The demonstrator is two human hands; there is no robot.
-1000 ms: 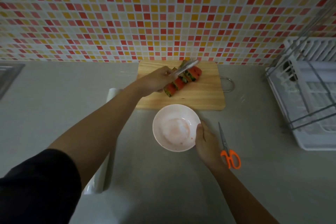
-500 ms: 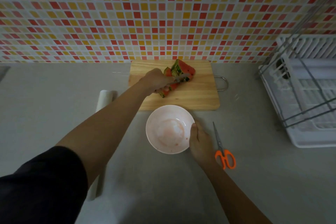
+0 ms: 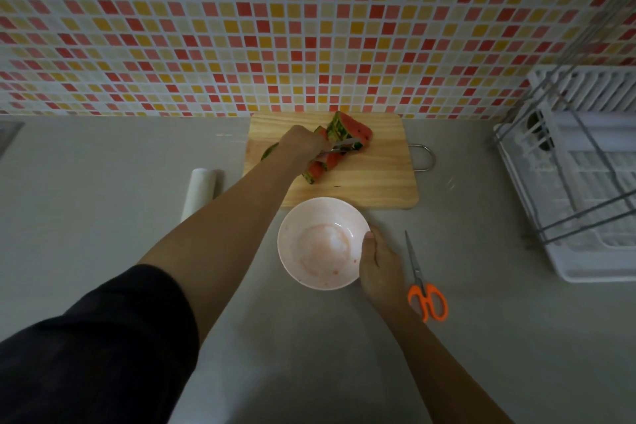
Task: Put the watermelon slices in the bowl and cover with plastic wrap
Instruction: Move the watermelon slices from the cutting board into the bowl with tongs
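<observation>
Several watermelon slices (image 3: 349, 129) with red flesh and striped green rind lie in a row on a wooden cutting board (image 3: 378, 179). My left hand (image 3: 301, 144) reaches over the board and grips metal tongs (image 3: 339, 145), whose tips press on the slices. A pale pink bowl (image 3: 321, 248), holding no slices and smeared with juice, stands just in front of the board. My right hand (image 3: 380, 268) holds the bowl's right rim. A white roll of plastic wrap (image 3: 199, 191) lies left of the board, partly hidden by my left arm.
Orange-handled scissors (image 3: 425, 286) lie on the grey counter right of the bowl. A white dish rack (image 3: 585, 182) with metal bars fills the right side. A tiled wall runs behind the board. A sink edge (image 3: 8, 134) shows at far left.
The tongs came down from above the slices onto them. One slice near the back now stands tilted upward. My right hand stays on the bowl.
</observation>
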